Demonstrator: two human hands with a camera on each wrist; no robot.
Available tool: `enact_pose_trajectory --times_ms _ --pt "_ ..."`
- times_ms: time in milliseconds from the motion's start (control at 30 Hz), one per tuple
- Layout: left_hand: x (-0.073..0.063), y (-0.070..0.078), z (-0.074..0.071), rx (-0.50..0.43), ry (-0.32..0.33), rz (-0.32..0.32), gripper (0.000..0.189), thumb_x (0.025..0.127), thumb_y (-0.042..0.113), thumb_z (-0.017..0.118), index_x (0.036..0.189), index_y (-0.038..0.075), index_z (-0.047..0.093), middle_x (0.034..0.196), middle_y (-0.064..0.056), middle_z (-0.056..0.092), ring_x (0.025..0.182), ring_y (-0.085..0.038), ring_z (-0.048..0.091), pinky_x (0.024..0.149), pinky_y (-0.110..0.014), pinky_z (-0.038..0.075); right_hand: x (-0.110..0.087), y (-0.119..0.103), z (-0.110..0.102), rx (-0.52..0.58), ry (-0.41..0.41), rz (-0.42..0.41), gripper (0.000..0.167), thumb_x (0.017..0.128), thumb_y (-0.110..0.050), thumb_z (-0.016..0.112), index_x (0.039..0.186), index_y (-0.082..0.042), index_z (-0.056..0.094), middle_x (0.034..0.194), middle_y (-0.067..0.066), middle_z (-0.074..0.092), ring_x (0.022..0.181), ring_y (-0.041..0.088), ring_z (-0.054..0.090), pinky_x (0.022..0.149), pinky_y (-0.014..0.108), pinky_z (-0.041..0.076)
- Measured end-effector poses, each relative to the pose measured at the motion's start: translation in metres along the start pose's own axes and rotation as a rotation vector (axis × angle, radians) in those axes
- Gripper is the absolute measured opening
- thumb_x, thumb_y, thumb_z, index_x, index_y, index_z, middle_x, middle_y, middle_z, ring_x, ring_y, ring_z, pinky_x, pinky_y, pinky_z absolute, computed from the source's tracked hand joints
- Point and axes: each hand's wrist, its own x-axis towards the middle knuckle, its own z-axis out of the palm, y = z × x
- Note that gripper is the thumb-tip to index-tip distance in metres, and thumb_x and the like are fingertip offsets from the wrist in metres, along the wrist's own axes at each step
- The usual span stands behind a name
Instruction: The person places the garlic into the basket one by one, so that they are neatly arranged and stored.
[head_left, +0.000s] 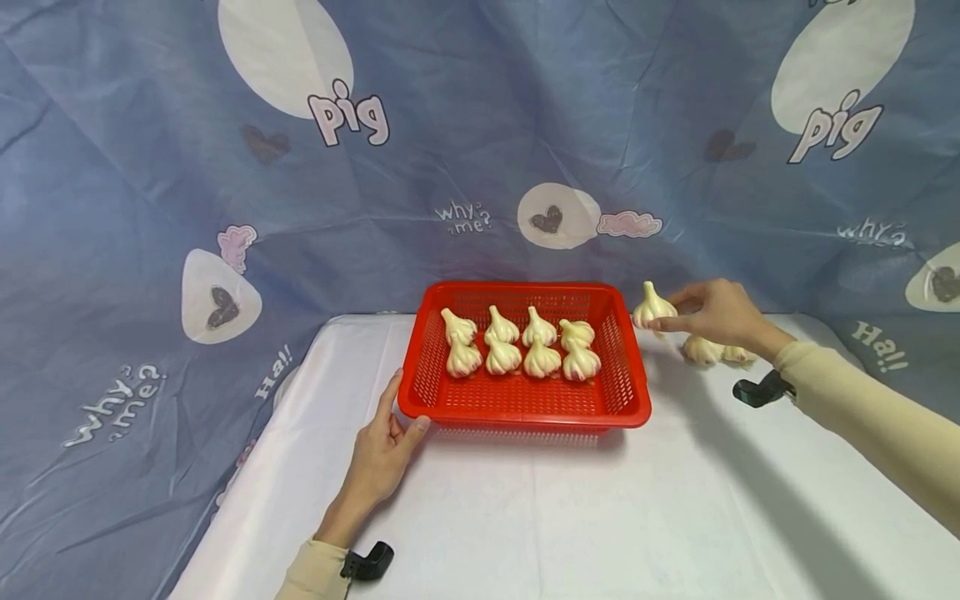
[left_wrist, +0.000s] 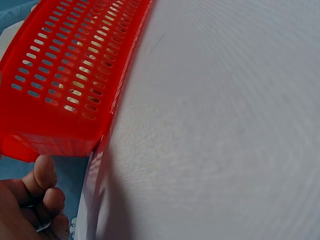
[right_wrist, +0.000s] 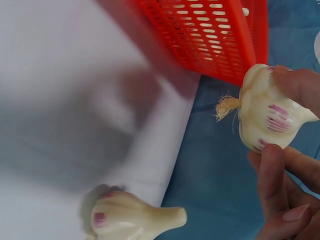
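My right hand (head_left: 716, 312) pinches a garlic bulb (head_left: 651, 310) between thumb and fingers, raised just past the right rim of a red plastic basket (head_left: 517, 417). Its stem points up in the head view; the right wrist view shows purple streaks and a tuft of roots on this bulb (right_wrist: 272, 117). Several other garlic bulbs (head_left: 542, 360) stand inside the basket in two rows. With thumb and index finger spread about the basket's front left corner, my left hand (head_left: 381, 457) holds it there. Its other fingers (left_wrist: 54, 201) curl below the corner in the left wrist view.
Two more garlic bulbs (head_left: 703, 350) lie on the white tabletop (head_left: 525, 517) right of the basket, partly behind my right hand. A blue printed cloth (head_left: 450, 125) hangs behind the table's back edge, close to the basket.
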Motion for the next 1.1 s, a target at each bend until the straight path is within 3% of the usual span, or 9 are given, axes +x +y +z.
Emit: enact_pose_trajectory --times_ms 267,700,1100 --pt "-0.001 0.000 0.000 0.003 0.002 0.001 0.085 0.097 0.031 0.078 0.168 0.030 0.031 0.066 0.005 0.047 0.055 -0.005 0.040 0.050 -0.024 0.033 0.003 -0.014 -0.004 0.012 -0.003 -0.007 0.061 0.079 -0.063 0.087 0.116 -0.015 0.083 0.105 0.007 0.083 0.109 0.031 0.074 0.087 0.041 0.045" --pt "0.000 0.000 0.000 0.010 -0.003 -0.001 0.084 0.097 0.032 0.078 0.168 0.031 0.031 0.066 0.004 0.047 0.054 -0.005 0.040 0.050 -0.025 0.034 0.005 -0.045 0.005 0.069 0.005 -0.045 0.051 0.078 -0.055 0.092 0.111 -0.016 0.084 0.099 0.003 0.083 0.094 0.019 0.077 0.078 0.032 0.050" --pt "0.000 0.000 -0.001 0.013 -0.004 0.000 0.084 0.098 0.032 0.077 0.168 0.030 0.030 0.066 0.005 0.047 0.054 -0.005 0.041 0.049 -0.025 0.034 0.009 -0.063 0.013 0.101 -0.032 -0.073 0.056 0.079 -0.056 0.091 0.114 -0.013 0.082 0.100 0.004 0.083 0.095 0.022 0.079 0.076 0.032 0.055"
